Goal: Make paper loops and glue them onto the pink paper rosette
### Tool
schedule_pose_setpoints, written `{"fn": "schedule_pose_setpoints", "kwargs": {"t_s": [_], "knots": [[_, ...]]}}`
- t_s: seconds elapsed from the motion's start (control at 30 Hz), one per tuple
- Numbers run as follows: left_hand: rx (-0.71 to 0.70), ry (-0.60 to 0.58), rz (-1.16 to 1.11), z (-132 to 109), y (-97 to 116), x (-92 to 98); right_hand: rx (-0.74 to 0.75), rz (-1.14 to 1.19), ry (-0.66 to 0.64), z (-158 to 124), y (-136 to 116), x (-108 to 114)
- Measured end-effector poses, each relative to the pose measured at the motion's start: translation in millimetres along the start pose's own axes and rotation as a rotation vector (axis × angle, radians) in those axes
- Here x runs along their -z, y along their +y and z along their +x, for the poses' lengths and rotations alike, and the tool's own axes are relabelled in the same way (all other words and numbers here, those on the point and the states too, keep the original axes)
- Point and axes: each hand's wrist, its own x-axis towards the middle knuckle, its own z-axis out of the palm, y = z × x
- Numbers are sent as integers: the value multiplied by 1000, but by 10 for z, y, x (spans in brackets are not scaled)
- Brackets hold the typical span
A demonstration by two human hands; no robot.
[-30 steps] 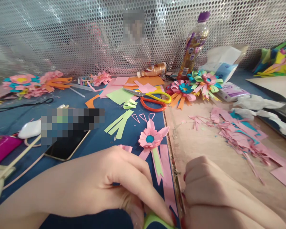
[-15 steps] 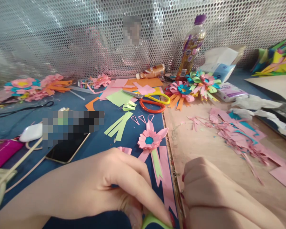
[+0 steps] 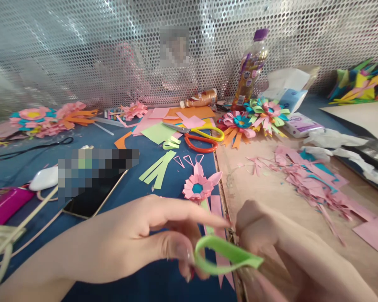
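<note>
A light green paper strip [image 3: 229, 251], curved into a loop with its two ends together, hangs over the table's front edge area. My right hand [image 3: 290, 251] is closed, its fingertips pinching the joined ends; the thumb is blurred. My left hand [image 3: 138, 239] has its index finger stretched toward my right hand and its thumb apart, near the round end of the loop. Beyond the hands lies a pink paper flower [image 3: 198, 188] with a blue centre. Green and pink paper tails below it are partly hidden by my left hand.
Cut green strips [image 3: 159, 170], small pink paper loops [image 3: 188, 160] and scissors [image 3: 204, 138] lie farther back. A phone [image 3: 96, 191] is at left, pink paper scraps [image 3: 315, 180] at right. Finished paper flowers [image 3: 266, 113] and a bottle [image 3: 250, 71] stand before a perforated metal screen [image 3: 113, 50].
The green strip has come up from the bottom edge and now shows as a loop at my right hand. My left index finger has lifted and moved away from the strip.
</note>
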Motion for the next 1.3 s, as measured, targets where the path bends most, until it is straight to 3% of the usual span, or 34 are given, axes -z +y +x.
{"fn": "schedule_pose_setpoints", "kwargs": {"t_s": [0.13, 0.23, 0.53, 0.83, 1.1, 1.3], "knots": [[-17, 107, 36, -8, -9, -7, -234, 67, 31, 35, -55, -1], [-44, 159, 125, 15, -6, -31, -319, 67, -15, 25, -60, 18], [115, 329, 441, 53, 99, -114, -578, 193, -65, 71, -107, -47], [95, 392, 471, 36, 84, -107, -508, 246, -11, 56, -92, 57], [45, 409, 496, 40, 69, -120, -676, 338, -77, 46, -49, -28], [49, 398, 533, 4, 84, -150, -674, 444, -38, -19, -32, -77]]}}
